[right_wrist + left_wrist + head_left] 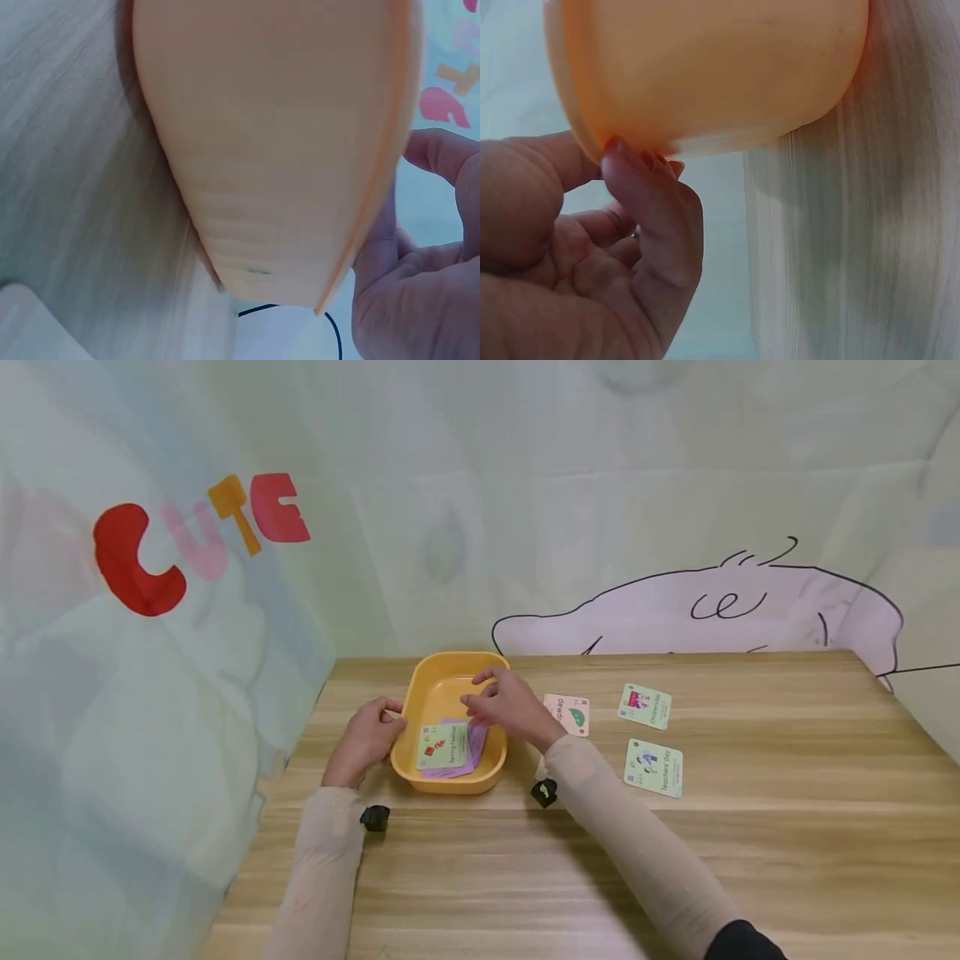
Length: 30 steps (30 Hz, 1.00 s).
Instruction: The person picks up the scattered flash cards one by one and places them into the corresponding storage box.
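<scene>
My left hand (366, 739) pinches the left rim of a yellow plastic basin (427, 681), thumb and fingers on either side of the rim in the left wrist view. Over the basin's right side hovers my right hand (510, 703), its fingers loosely bent and apart, with nothing seen between them. Inside the basin, a green "Spring Festival" card (441, 747) lies on top of several purple cards (476, 750). A pink card with a green leaf (575, 717) lies just right of the basin, partly covered by my right hand.
Two green cards lie farther right on the wooden table (757, 793): "Children's Day" (645, 706) and, nearer me, "Teachers' Day" (654, 768). Another card is mostly hidden beneath my right wrist. A printed cloth (420, 552) hangs behind and to the left.
</scene>
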Each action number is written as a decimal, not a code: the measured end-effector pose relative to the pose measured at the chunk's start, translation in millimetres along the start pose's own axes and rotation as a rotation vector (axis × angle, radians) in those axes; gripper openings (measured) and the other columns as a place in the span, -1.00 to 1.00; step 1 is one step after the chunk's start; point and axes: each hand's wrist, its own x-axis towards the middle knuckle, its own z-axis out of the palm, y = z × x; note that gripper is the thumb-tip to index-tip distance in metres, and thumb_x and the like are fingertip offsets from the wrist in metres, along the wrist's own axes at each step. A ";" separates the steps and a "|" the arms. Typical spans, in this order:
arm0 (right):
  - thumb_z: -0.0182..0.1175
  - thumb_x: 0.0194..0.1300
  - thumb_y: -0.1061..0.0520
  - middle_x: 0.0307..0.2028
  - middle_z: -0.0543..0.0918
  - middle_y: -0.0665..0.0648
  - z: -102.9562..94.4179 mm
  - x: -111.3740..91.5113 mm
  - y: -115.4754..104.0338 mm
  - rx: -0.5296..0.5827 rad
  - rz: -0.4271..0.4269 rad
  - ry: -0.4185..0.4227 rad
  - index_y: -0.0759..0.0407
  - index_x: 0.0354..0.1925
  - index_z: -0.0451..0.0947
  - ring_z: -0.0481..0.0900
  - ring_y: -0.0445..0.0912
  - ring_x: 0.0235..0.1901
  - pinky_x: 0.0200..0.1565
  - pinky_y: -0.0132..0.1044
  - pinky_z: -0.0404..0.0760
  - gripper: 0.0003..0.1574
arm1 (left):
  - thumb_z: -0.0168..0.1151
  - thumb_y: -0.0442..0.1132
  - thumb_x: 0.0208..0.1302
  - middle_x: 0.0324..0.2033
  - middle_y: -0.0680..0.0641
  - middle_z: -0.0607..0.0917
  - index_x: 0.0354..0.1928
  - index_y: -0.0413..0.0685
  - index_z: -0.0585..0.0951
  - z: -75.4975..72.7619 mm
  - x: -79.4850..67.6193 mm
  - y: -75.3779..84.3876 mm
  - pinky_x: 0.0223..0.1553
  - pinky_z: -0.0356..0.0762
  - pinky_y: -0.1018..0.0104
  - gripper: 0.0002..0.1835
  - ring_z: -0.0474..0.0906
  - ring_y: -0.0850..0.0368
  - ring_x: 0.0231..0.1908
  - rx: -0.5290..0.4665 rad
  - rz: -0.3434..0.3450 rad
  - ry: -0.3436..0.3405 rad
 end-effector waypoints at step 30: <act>0.21 0.48 0.05 -0.16 0.69 0.28 -76.1 -62.4 -7.3 -0.104 -0.027 0.025 0.24 0.15 0.41 0.73 0.17 -0.17 -0.08 0.05 0.72 -0.58 | 0.02 -0.19 0.56 -0.20 -0.20 0.51 0.27 -0.18 0.45 -2.1 -0.6 0.5 -0.42 0.61 0.25 -0.64 0.52 0.05 -0.45 -0.001 0.014 -0.008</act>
